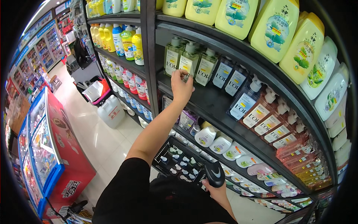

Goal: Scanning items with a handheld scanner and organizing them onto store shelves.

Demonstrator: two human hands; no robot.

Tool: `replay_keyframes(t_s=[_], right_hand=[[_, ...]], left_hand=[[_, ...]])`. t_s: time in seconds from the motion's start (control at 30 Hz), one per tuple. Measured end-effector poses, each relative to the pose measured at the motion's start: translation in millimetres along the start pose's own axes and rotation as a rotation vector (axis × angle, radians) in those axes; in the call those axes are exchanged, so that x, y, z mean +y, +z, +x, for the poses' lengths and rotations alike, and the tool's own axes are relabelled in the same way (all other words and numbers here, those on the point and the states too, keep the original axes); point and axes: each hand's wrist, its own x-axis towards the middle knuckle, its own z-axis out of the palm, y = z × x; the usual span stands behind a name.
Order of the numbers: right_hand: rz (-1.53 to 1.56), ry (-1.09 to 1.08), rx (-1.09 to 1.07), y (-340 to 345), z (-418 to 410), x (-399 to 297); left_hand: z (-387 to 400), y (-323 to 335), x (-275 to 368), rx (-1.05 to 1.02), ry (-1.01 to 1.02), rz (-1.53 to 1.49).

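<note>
My left hand (181, 85) reaches into the middle shelf, its thumb and fingers bent close together in front of a green pump bottle (185, 62) with a pale label. Whether the fingertips touch the label or pinch something small is hard to see. Two similar green pump bottles flank it, the nearer one (206, 68) just right of the hand. Dark blue pump bottles (242, 104) stand farther right, one pulled nearer the shelf's front. Low in front of my body, my right hand (217, 191) grips a black handheld barcode scanner (215, 175).
Below my arms is a black plastic basket (158, 162) holding several pump bottles. Pink pump bottles (256, 115) fill the shelf's right part, with large yellow bottles (275, 32) above. A white jerrycan (111, 112) stands on the floor; a red chest freezer (67, 140) is at left.
</note>
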Motion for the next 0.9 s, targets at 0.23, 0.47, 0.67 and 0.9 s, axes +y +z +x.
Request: replay_keyframes(t_s=[0.23,0.47,0.67,0.9], right_hand=[[0.027,-0.035,-0.063,32.4,16.6,2.3],[-0.055,0.013,-0.064,70.7,9.3,-9.3],[-0.005,-0.046,0.154,76.4,5.3,-13.0],[-0.298,0.414,0.464,18.8,-33.6,216.4]], left_hand=[[3.3,3.9,-17.3,0.003,0.008,0.026],[0.2,-4.1,-22.6,-0.067,-0.119,-0.142],[-75.4,-50.1,-62.8,-0.156,-0.011,-0.408],[-321.9,-171.9,-293.0,-1.089,-0.551,0.322]])
